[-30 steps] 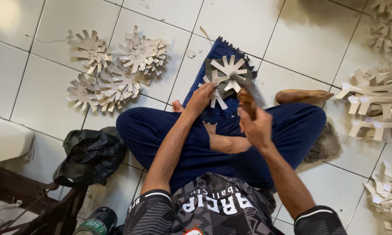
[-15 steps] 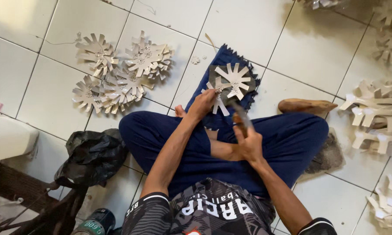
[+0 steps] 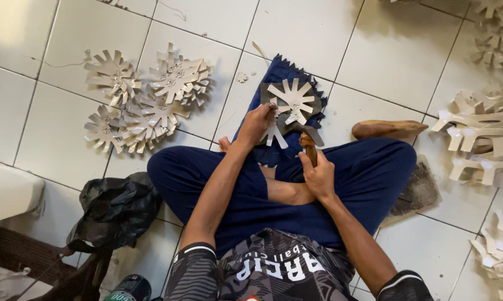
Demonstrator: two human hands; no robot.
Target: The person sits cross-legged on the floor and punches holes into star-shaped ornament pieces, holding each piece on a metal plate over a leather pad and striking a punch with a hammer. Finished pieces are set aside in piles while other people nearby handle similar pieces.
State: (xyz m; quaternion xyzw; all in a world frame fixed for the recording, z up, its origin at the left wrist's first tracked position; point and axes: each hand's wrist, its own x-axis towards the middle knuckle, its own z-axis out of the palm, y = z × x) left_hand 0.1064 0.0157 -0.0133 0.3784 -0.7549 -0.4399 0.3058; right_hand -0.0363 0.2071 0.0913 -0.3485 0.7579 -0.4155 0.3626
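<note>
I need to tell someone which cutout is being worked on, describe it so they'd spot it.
Start at the dark blue cloth before the crossed legs. The pale spoked cutout lies there on a dark block, the left hand pinning it, the only one apart from the piles.

A pale, flat, star-shaped cutout with many squared spokes [image 3: 292, 102] lies face-up on a dark square block [image 3: 313, 103] atop a folded blue cloth [image 3: 279, 72] on the floor. A wooden-handled hammer [image 3: 309, 146] stands at six o'clock of it — metal head touching the block's near edge.
</note>
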